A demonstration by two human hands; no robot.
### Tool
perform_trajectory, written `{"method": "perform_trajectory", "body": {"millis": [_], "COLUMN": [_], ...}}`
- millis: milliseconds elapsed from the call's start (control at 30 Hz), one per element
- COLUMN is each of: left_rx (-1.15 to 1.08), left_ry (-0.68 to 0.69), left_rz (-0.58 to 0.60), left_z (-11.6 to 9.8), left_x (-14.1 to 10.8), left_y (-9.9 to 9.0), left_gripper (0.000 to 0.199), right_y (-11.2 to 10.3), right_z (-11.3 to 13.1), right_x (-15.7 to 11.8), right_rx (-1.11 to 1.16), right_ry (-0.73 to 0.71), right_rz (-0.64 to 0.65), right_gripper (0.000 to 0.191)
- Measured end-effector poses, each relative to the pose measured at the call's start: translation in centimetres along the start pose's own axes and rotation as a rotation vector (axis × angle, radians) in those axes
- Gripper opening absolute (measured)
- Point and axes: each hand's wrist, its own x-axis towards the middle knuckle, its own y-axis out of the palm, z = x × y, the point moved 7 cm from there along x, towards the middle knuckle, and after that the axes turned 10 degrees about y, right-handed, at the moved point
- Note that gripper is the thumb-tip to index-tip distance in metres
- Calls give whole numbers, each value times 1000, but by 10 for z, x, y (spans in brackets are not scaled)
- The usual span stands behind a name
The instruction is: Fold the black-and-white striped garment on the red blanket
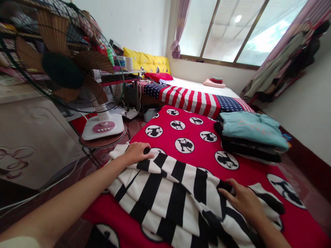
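Observation:
A black-and-white striped sweater (pixel 176 199) lies rumpled across a red blanket (pixel 165 137) printed with white circles and black figures. My left hand (pixel 138 153) is at the sweater's far left end, its fingers closed on the cloth. Over on the right side, my right hand (pixel 244 199) grips the striped fabric between thumb and fingers. Folds run across the middle of the sweater between the two hands. Part of its near edge drops out of view at the bottom.
A stack of folded clothes with a light blue top (pixel 250 129) sits at the blanket's right. To the left, a fan (pixel 64 69) stands on a round stool (pixel 103 141). Behind are a bed with a flag-patterned cover (pixel 186 98) and a window (pixel 232 31). Clothes (pixel 281 65) hang at right.

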Motion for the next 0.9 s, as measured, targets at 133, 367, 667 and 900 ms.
{"method": "perform_trajectory", "body": {"millis": [133, 367, 667, 900], "left_rx": [83, 187, -108, -228], "left_ry": [72, 108, 267, 541], "left_rz": [-24, -206, -202, 26], "left_z": [-12, -9, -102, -193], "left_x": [-3, 54, 95, 50], "left_y": [-9, -44, 0, 65], "left_gripper": [46, 47, 42, 61], "right_y": [-12, -79, 13, -6], "right_z": [-3, -6, -31, -68], "right_x": [-5, 37, 65, 39], "right_rx": [-70, -133, 219, 576], "right_ry": [26, -10, -41, 231], "right_rz": [-76, -409, -493, -664], "right_gripper": [41, 53, 53, 41]}}
